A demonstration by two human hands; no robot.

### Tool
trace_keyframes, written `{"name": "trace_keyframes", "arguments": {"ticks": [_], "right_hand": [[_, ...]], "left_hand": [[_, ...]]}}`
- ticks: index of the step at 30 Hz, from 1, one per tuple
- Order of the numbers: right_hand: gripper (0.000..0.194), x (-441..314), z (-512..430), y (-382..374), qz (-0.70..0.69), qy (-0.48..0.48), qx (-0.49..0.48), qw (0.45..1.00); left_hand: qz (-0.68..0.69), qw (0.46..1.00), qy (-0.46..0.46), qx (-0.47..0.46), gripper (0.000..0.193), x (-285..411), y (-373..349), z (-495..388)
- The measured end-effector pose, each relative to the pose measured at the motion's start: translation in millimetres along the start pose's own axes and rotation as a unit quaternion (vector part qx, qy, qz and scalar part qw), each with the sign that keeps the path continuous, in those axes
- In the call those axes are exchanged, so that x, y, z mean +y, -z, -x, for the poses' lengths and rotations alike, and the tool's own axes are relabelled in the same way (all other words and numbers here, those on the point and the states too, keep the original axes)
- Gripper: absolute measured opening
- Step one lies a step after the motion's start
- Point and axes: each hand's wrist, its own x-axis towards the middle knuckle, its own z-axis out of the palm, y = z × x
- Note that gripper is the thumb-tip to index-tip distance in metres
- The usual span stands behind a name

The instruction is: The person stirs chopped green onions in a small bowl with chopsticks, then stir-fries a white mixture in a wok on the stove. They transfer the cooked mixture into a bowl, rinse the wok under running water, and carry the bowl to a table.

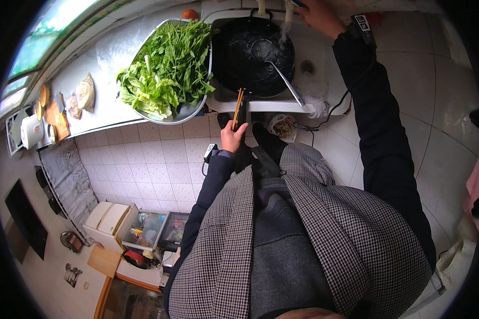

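A black wok sits in the white sink, and water runs into it from a tap. A metal ladle rests in the wok, its handle lying over the sink's front edge. My left hand grips a pair of wooden chopsticks by the wok's near rim; the wok's handle runs close beside that hand, and whether they touch is unclear. My right hand is raised beyond the sink at the top right, with part of a blue thing at its fingers.
Left of the sink, a large metal basin holds leafy greens. A tomato lies behind it. Farther left are plastic bags and a cutting board. A bag of scraps stands on the floor beneath the sink, near a cable.
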Motion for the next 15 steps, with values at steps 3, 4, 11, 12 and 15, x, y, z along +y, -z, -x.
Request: {"name": "trace_keyframes", "arguments": {"ticks": [3, 4, 11, 12, 15], "right_hand": [[0.029, 0, 1, -1, -0.003, -0.01, -0.009, 1.0], [0.029, 0, 2, -1, -0.01, -0.007, 0.002, 1.0], [0.027, -4, 15, 0, -0.097, -0.046, 0.048, 0.993], [0.026, -4, 17, 0, -0.091, -0.046, 0.066, 0.993], [0.024, -5, 18, -1, -0.084, -0.042, 0.108, 0.99]], "left_hand": [[-0.001, 1.0, -0.003, -0.003, 0.041, 0, 0, 0], [0.001, 1.0, -0.002, -0.002, 0.041, 0, 0, 0], [-0.009, 1.0, 0.003, -0.007, 0.042, -3, 3, 1], [-0.008, 1.0, -0.004, -0.006, 0.042, -3, 3, 2], [-0.013, 1.0, -0.006, -0.006, 0.042, -5, 4, 2]]}}
